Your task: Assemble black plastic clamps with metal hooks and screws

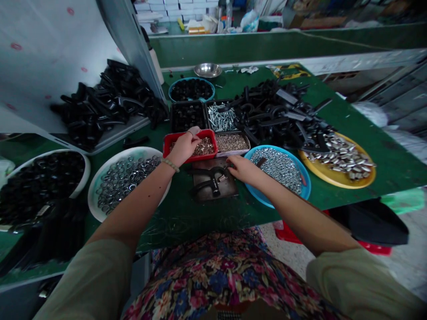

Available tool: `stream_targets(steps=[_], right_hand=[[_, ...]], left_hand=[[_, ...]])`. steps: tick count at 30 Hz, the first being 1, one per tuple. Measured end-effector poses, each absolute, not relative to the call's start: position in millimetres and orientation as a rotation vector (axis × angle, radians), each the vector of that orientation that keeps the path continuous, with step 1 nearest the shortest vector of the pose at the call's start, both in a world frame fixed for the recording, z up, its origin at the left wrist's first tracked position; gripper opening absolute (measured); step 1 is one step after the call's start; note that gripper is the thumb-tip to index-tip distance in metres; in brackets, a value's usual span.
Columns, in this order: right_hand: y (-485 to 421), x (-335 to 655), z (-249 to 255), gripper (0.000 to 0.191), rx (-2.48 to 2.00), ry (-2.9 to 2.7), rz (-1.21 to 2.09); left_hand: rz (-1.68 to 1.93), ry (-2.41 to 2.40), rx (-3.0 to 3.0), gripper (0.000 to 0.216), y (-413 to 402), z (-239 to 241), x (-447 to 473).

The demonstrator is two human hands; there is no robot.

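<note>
My left hand (185, 146) reaches into a red tray (168, 143) of small metal pins, fingers curled together in a pinch; what they hold is too small to make out. My right hand (243, 169) rests on the right end of a black clamp-like part (207, 178) that lies on a dark metal plate (230, 189), fingers curled at a small spring on the part. Beside the right hand stands a blue bowl (300, 191) of small silver nuts.
A white bowl (96, 204) of metal rings and another white bowl (82, 178) of black parts stand at the left. Trays of screws (220, 118) and small pieces (231, 142) sit behind. A black parts pile (276, 113) and a yellow plate (336, 175) lie at the right.
</note>
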State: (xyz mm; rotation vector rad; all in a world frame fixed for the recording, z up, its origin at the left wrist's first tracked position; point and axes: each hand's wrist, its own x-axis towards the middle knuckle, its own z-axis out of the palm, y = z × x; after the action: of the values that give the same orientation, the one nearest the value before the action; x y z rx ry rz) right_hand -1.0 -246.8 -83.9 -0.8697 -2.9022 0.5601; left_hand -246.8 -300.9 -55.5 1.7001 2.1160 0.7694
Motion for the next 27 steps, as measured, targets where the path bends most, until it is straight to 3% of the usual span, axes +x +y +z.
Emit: stream_targets(steps=[6, 9, 13, 19, 27], right_hand=[[-247.5, -12.1, -84.6, 0.022, -0.659, -3.131, 0.304], [-242.0, -18.4, -84.7, 0.021, -0.659, -3.143, 0.291], [-241.3, -10.4, -81.0, 0.024, -0.736, -2.941, 0.600], [-263.4, 14.7, -76.6, 0.015, -0.978, -2.403, 1.210], [-269.9, 8.2, -81.1, 0.010, -1.035, -2.554, 0.965]], left_hand=[[1.051, 1.788, 1.688, 0.023, -355.3, -54.1, -214.9], [1.103, 1.660, 1.608, 0.035, -373.9, -69.6, -198.6], [1.083, 1.640, 1.504, 0.051, -377.8, -87.5, -186.6], [0.955, 1.685, 1.606, 0.048, -372.8, -91.4, -184.4], [0.642, 1.806, 2.026, 0.040, -379.2, -64.8, -172.3]])
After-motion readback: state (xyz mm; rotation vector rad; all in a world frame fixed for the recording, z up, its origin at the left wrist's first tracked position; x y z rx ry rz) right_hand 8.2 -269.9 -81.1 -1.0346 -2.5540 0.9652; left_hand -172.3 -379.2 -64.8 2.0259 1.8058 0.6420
